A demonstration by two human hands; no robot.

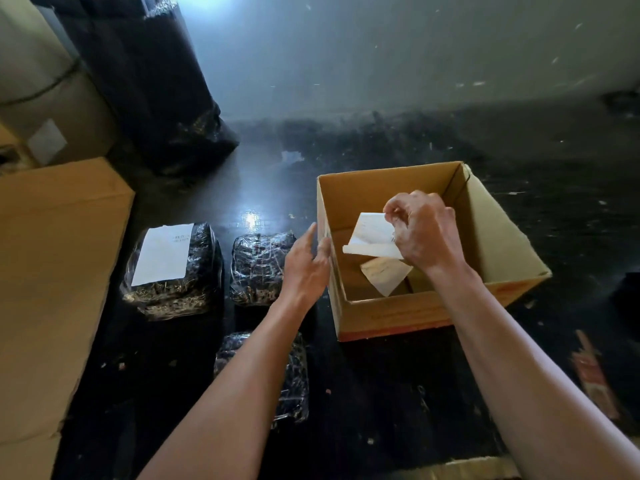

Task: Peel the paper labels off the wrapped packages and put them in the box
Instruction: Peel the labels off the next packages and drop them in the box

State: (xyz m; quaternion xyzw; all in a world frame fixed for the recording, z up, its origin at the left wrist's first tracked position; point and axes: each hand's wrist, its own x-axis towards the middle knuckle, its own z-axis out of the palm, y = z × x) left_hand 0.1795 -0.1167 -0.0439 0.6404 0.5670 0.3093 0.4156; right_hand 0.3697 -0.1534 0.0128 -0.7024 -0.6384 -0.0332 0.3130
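storeroom: cartons (52,271), wrapped bales (138,81), scuffed floor (519,150)

I cannot read the small print on the label (162,253) or the paper (373,237) I hold.

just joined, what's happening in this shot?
A person is stripping labels off wrapped packages. The right hand holds a peeled paper label over the open cardboard box, where another label already lies. The left hand is empty, beside the box. One package on the floor still has its label; two others look bare.
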